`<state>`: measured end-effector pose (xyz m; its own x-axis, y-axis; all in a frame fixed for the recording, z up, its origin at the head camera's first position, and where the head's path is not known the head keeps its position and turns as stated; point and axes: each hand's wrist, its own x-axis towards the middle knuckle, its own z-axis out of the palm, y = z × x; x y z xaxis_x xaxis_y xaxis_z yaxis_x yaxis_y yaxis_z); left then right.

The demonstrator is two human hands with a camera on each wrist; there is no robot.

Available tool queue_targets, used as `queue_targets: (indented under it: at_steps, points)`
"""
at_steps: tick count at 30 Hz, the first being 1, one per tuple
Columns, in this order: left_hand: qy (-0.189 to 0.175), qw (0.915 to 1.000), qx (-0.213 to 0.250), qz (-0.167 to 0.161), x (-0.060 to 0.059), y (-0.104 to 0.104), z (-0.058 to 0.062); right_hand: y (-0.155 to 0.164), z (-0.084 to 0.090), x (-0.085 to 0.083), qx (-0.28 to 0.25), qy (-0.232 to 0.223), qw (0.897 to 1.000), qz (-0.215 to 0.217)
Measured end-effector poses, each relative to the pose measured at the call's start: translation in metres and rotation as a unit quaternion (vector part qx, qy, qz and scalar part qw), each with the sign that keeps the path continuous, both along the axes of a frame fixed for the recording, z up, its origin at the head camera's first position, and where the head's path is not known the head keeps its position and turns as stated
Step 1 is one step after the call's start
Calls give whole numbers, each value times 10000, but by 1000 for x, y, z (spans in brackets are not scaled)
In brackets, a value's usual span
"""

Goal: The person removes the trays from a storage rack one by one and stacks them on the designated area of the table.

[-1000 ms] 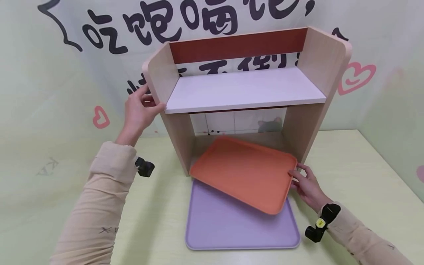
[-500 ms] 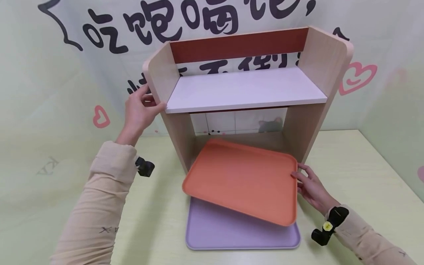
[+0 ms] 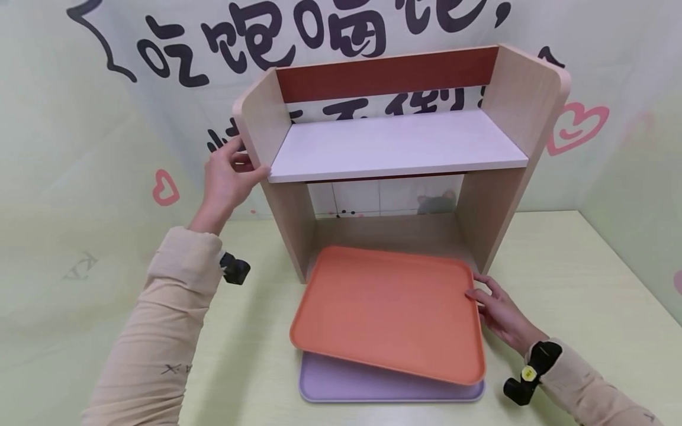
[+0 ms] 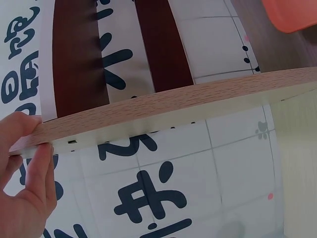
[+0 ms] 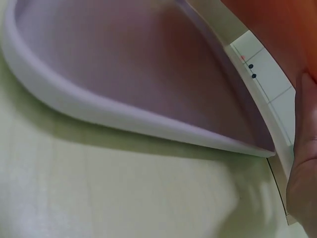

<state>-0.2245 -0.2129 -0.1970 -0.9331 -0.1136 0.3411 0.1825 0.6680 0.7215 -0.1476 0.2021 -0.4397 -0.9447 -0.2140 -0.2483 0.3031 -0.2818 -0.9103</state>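
An orange tray (image 3: 389,313) is held by its right edge in my right hand (image 3: 503,313), thumb on top and fingers beneath. It hangs tilted over a purple tray (image 3: 389,387) on the table and covers most of it; in the right wrist view a gap separates the purple tray (image 5: 114,64) from the orange one (image 5: 282,29). My left hand (image 3: 226,177) pinches the front edge of the left side panel of a small wooden shelf (image 3: 396,142). The left wrist view shows thumb and fingers on either side of that panel (image 4: 163,101).
The shelf has a white upper board (image 3: 396,145), a dark red back strip (image 3: 389,74) and a lower opening behind the trays. All stands on a pale wooden table (image 3: 565,284). A printed cloth with dark lettering (image 3: 245,35) hangs behind.
My right hand has drawn the orange tray toward me and turned it straighter, out of the shelf's lower opening. It covers more of the purple tray. My left hand keeps its place.
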Motion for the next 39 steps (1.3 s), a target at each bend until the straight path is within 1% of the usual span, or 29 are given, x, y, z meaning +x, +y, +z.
queue_targets:
  at_steps: [9,15,22,29,36,39]
  points:
    - [-11,10000,-27,-15,-2,0,2,0,-6,3,514,-128,9984,201]
    - [-63,10000,-8,3,-3,1,3,0,-10,6,435,-94,9985,309]
    - [-118,9999,34,1,-3,1,4,-2,-14,5,403,-123,9981,458]
    - [-82,10000,42,-31,-3,0,3,-2,-15,2,639,-178,9966,485]
    - [-65,9999,52,-67,-2,-1,2,-3,-15,0,736,-183,9959,495]
    - [-47,9999,55,-76,-2,-1,1,-3,-13,-1,968,-137,9939,513]
